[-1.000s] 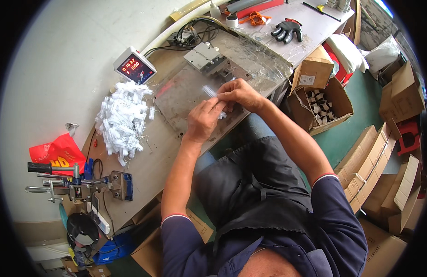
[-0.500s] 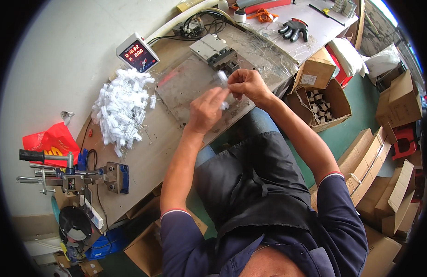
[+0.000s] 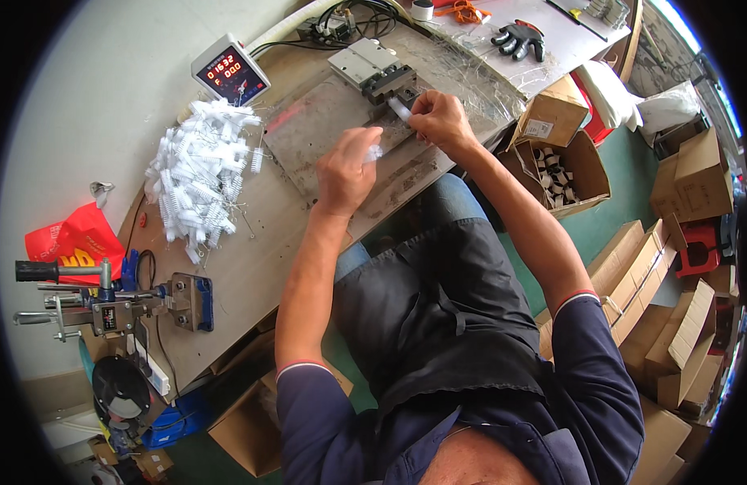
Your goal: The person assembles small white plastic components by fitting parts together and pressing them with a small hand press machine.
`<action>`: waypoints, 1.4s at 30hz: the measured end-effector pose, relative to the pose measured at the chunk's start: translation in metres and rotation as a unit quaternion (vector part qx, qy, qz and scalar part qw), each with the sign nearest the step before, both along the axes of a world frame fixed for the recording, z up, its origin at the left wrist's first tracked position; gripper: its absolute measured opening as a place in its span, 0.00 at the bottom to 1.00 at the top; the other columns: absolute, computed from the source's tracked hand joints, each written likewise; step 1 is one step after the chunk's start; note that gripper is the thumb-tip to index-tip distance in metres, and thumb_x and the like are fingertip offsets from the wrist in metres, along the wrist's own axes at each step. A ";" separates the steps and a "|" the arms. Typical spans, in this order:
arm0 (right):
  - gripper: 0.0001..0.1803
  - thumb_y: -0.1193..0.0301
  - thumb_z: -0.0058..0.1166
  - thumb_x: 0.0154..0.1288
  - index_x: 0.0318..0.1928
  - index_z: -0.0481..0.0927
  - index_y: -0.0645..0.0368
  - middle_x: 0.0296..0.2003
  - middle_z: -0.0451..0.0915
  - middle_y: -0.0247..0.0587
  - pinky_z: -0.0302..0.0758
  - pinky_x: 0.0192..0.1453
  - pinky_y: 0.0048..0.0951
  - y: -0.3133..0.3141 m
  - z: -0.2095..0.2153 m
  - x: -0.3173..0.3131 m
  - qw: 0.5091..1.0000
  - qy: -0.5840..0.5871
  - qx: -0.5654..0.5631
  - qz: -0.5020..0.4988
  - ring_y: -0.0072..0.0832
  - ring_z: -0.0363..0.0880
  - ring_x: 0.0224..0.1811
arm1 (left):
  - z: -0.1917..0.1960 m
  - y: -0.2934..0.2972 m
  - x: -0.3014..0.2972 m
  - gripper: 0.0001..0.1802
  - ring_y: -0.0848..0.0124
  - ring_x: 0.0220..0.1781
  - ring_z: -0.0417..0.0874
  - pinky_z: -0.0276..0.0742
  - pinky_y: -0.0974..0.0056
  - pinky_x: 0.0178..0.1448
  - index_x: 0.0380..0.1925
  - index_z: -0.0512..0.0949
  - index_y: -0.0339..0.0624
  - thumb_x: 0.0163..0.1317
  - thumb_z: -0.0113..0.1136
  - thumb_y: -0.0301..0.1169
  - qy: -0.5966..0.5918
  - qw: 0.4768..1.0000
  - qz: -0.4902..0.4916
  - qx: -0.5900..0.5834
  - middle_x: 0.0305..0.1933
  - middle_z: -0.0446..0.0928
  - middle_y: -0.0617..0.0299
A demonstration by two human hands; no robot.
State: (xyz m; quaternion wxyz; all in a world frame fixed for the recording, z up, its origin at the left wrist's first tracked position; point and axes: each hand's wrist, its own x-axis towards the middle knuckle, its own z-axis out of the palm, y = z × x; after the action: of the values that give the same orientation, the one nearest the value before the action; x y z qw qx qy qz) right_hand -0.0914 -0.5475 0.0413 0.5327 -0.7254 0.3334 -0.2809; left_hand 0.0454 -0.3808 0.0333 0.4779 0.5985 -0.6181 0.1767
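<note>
My right hand is pinched around a small white bristle brush, its bristled end at the jaws of a metal machine fixture. Left of it, above the plate, my left hand is closed around another white brush; only part of it shows beside the fingers. A heap of similar white brushes with thin wire stems lies on the bench to the left.
Behind the heap stands a counter box with red digits. A lever press and a red bag are at the left. To the right are a black glove and an open carton of short ring-like pieces.
My hands have moved apart. The right hand has carried a brush up to the fixture's jaws, while the left has drawn back slightly left with another brush.
</note>
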 end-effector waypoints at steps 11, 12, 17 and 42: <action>0.08 0.73 0.63 0.53 0.34 0.84 0.63 0.28 0.86 0.44 0.81 0.40 0.33 0.013 -0.010 0.007 0.992 0.030 -0.095 -0.083 0.31 0.86 0.32 | 0.000 0.002 0.005 0.15 0.60 0.39 0.89 0.84 0.61 0.42 0.46 0.85 0.47 0.60 0.69 0.19 0.009 1.000 0.020 -0.020 0.41 0.86 0.60; 0.08 0.73 0.63 0.54 0.34 0.84 0.63 0.29 0.86 0.44 0.81 0.41 0.34 0.016 -0.010 0.007 0.990 0.027 -0.097 -0.101 0.32 0.85 0.32 | 0.000 0.002 0.006 0.15 0.60 0.39 0.89 0.84 0.61 0.41 0.46 0.85 0.47 0.60 0.69 0.19 0.011 1.000 0.020 -0.018 0.41 0.86 0.60; 0.07 0.73 0.62 0.54 0.34 0.84 0.62 0.28 0.85 0.44 0.80 0.40 0.33 0.024 -0.008 0.012 0.984 0.015 -0.123 -0.127 0.31 0.84 0.31 | 0.000 0.005 0.007 0.16 0.60 0.39 0.89 0.83 0.60 0.41 0.46 0.85 0.47 0.59 0.70 0.19 0.013 0.999 0.025 -0.018 0.41 0.86 0.61; 0.08 0.72 0.65 0.58 0.33 0.81 0.63 0.25 0.83 0.40 0.79 0.37 0.32 0.012 -0.024 0.009 0.988 -0.078 -0.054 -0.121 0.25 0.81 0.27 | 0.001 -0.005 0.008 0.13 0.53 0.50 0.83 0.80 0.53 0.54 0.47 0.82 0.43 0.62 0.64 0.21 -0.011 0.995 0.098 0.013 0.48 0.82 0.56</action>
State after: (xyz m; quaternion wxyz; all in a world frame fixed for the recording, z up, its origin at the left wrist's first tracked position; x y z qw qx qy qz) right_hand -0.0822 -0.5354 0.0172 0.4792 -0.6831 0.3605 -0.4169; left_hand 0.0531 -0.3858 0.0341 0.4435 0.6602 -0.5644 0.2213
